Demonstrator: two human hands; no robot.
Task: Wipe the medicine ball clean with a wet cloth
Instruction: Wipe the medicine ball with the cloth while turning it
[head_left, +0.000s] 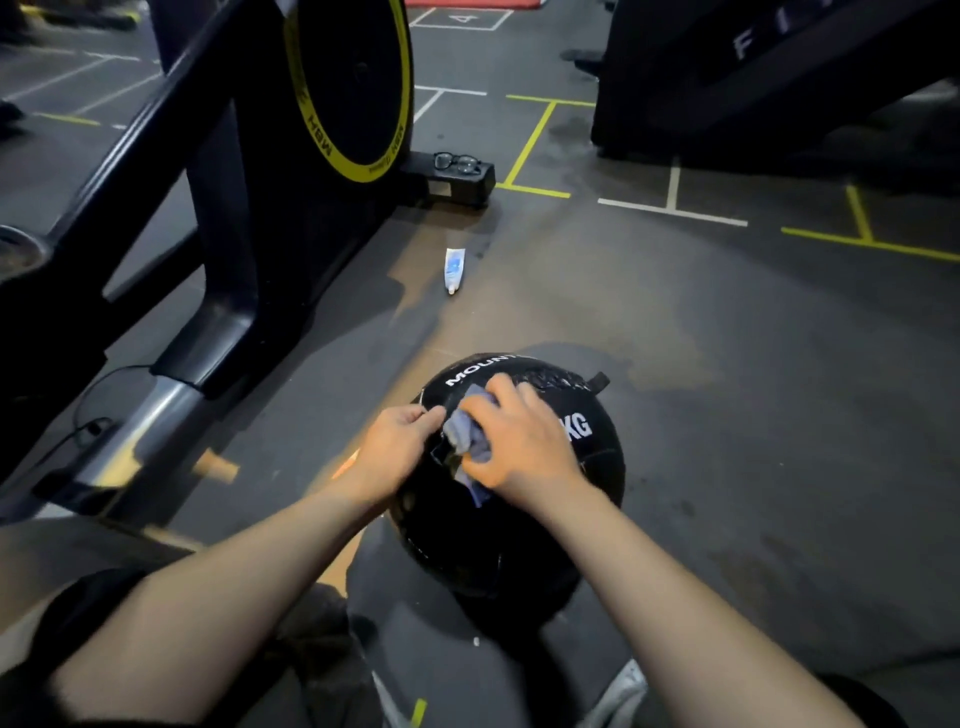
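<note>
A black medicine ball (467, 540) with white lettering sits on the dark gym floor just in front of me. A crumpled grey-blue cloth (465, 434) lies on its top. My right hand (519, 444) presses the cloth against the ball, fingers curled over it. My left hand (397, 449) rests on the ball's upper left side, its fingertips pinching at the edge of the ball's surface beside the cloth.
A small white and blue tube (453, 269) lies on the floor beyond the ball. A black exercise bike (234, 218) with a yellow-rimmed flywheel stands at the left, a pair of glasses (457, 162) on its base. Another black machine (753, 78) stands at the back right.
</note>
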